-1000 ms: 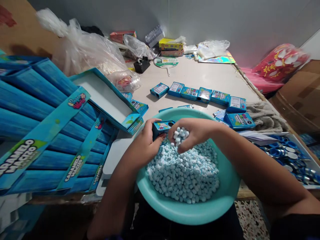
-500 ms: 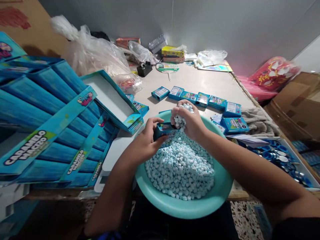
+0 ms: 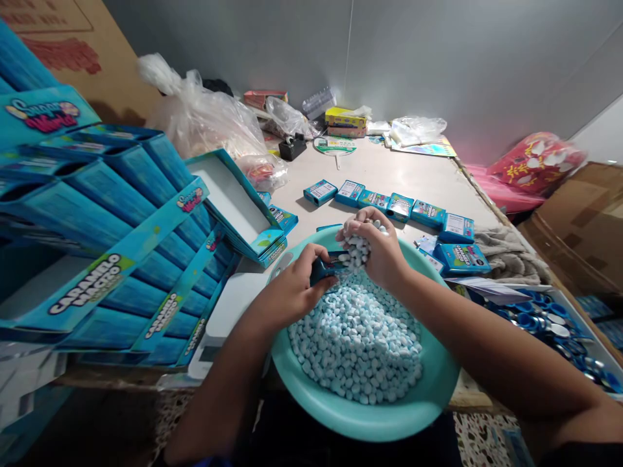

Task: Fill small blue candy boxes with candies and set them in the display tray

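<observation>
My left hand [image 3: 304, 275] is closed around a small dark blue candy box [image 3: 324, 267], tilted with its end toward the right. Against that end my right hand [image 3: 377, 250] is closed on a heap of white and pale blue candies [image 3: 357, 250], some showing between the fingers. Both hands are above a turquoise basin [image 3: 316, 412], which holds a large pile of the same candies [image 3: 357, 350]. The inside of the box is mostly hidden by the candies and fingers.
Several blue candy boxes [image 3: 428, 213] form a curved row behind the basin. Blue display cartons [image 3: 131, 279] are stacked at left beside a white scale [image 3: 228, 305]. At right lie a grey cloth [image 3: 509, 253] and a tray of blue caps [image 3: 549, 321]. Plastic bags [image 3: 209, 117] stand behind.
The box in my left hand has tipped further, and my right hand has brought the candies against its end. The whole view has shifted slightly.
</observation>
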